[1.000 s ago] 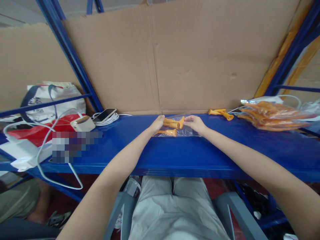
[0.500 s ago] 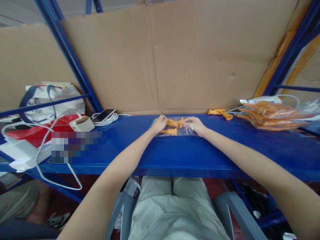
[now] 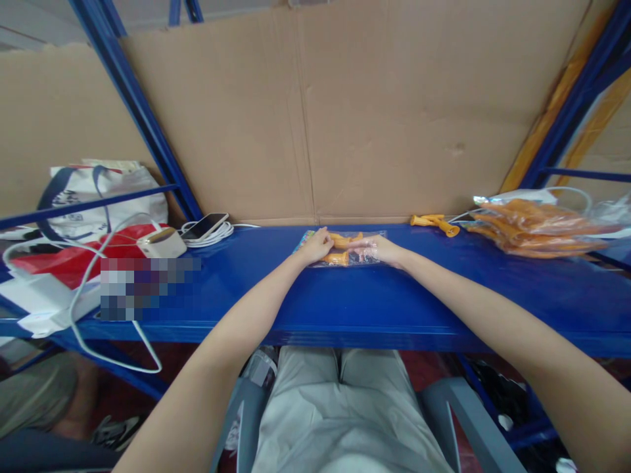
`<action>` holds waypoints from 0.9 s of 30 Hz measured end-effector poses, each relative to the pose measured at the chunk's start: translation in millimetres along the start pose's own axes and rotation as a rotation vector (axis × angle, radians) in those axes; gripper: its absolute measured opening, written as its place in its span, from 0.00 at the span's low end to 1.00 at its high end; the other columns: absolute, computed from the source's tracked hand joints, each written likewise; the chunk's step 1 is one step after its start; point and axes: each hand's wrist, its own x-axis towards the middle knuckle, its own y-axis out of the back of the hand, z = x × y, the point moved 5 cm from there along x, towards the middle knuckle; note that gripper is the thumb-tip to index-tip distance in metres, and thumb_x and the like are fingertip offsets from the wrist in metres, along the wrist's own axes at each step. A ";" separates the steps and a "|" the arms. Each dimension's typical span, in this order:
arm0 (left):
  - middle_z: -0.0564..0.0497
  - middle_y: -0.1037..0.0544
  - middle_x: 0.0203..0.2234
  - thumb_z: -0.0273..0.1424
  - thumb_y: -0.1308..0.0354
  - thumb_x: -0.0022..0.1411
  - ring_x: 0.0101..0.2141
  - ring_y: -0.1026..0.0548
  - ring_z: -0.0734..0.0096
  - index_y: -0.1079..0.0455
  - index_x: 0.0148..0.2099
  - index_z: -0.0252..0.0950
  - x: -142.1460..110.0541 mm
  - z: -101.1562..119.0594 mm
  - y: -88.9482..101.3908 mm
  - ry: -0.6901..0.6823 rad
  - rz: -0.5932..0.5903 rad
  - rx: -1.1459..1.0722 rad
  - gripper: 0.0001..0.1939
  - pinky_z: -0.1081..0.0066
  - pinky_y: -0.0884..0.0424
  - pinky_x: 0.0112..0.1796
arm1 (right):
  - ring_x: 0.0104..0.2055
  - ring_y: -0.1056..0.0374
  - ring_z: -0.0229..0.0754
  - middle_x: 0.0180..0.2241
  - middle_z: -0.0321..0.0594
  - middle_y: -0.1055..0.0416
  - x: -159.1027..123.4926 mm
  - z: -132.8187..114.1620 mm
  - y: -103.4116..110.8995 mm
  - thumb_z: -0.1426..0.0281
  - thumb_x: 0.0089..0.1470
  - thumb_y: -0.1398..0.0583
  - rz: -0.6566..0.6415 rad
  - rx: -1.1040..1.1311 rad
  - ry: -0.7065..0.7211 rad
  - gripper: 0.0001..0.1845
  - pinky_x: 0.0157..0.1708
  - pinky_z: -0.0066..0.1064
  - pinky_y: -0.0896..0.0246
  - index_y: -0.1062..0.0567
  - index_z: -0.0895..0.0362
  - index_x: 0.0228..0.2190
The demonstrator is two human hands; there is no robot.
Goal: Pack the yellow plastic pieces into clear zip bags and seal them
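Note:
A clear plastic bag point(image 3: 377, 255) lies flat on the blue table, with orange plastic pieces in it; one orange piece point(image 3: 337, 259) shows at the near side and another lies behind it. My left hand point(image 3: 317, 246) is closed on the bag's left part, where a coloured printed strip point(image 3: 302, 242) peeks out. From the right, my right hand point(image 3: 373, 249) reaches in with its fingers stretched out against the orange pieces. Shiny film seems to cover those fingers, so they look to be inside the bag. The fingertips are partly hidden.
Loose orange pieces point(image 3: 434, 223) lie at the back right, beside a pile of bagged orange pieces point(image 3: 537, 226). A phone point(image 3: 207, 226) rests by a coiled white cable. Left are a power bank point(image 3: 162, 244), chargers, red material and a tote bag point(image 3: 106, 200). Cardboard point(image 3: 384, 118) walls the back.
My right hand has moved left, from the bag's right side onto the orange pieces, its fingers now extended under the film. My left hand has barely shifted.

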 end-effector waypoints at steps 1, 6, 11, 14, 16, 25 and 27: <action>0.42 0.27 0.58 0.29 0.52 0.65 0.66 0.42 0.61 0.32 0.33 0.37 -0.1 -0.4 -0.7 0.001 -0.015 0.025 0.10 0.60 0.49 0.64 | 0.39 0.25 0.42 0.38 0.42 0.19 0.8 -0.2 3.6 0.76 0.46 0.36 0.033 -0.004 -0.013 0.12 0.47 0.39 0.31 0.17 0.56 0.35; 0.40 0.40 0.67 0.34 0.56 0.69 0.68 0.49 0.56 0.29 0.44 0.35 0.1 -7.3 -3.4 0.069 -0.062 0.128 0.15 0.52 0.56 0.66 | 0.32 0.26 0.39 0.31 0.44 0.21 3.6 -1.0 56.9 0.81 0.46 0.46 0.388 -0.125 -0.035 0.16 0.38 0.32 0.31 0.18 0.61 0.30; 0.40 0.44 0.68 0.37 0.58 0.70 0.69 0.51 0.55 0.29 0.51 0.36 2.2 -16.7 -2.3 0.103 -0.077 0.160 0.19 0.50 0.55 0.65 | 0.47 0.27 0.49 0.43 0.51 0.23 -20.8 12.5 142.2 0.77 0.50 0.47 0.783 -0.626 -0.127 0.20 0.50 0.38 0.35 0.19 0.63 0.40; 0.41 0.45 0.68 0.37 0.59 0.70 0.69 0.52 0.55 0.27 0.49 0.36 4.6 -24.2 -0.7 0.121 -0.081 0.190 0.20 0.49 0.55 0.65 | 0.58 0.35 0.57 0.55 0.56 0.30 -39.5 34.4 174.9 0.74 0.51 0.45 0.799 -0.869 -0.287 0.26 0.55 0.46 0.39 0.25 0.61 0.53; 0.41 0.45 0.69 0.38 0.59 0.70 0.69 0.52 0.55 0.26 0.48 0.36 6.5 -30.0 0.4 0.131 -0.076 0.205 0.21 0.50 0.55 0.65 | 0.61 0.38 0.60 0.61 0.54 0.37 -51.0 51.0 187.7 0.70 0.53 0.43 0.787 -0.907 -0.441 0.30 0.56 0.51 0.40 0.30 0.56 0.59; 0.42 0.38 0.66 0.37 0.58 0.68 0.68 0.47 0.52 0.25 0.47 0.37 10.7 -55.4 8.8 0.148 -0.011 0.240 0.20 0.46 0.51 0.64 | 0.58 0.35 0.61 0.57 0.55 0.32 -50.4 46.3 178.9 0.62 0.57 0.45 0.618 -1.048 -0.599 0.27 0.55 0.57 0.42 0.28 0.54 0.56; 0.43 0.34 0.64 0.37 0.57 0.68 0.67 0.45 0.54 0.25 0.45 0.38 11.8 -58.4 9.3 0.126 0.000 0.238 0.20 0.49 0.50 0.64 | 0.53 0.30 0.59 0.50 0.54 0.26 -41.2 36.7 169.5 0.60 0.57 0.45 0.558 -1.043 -0.555 0.23 0.52 0.53 0.38 0.23 0.58 0.49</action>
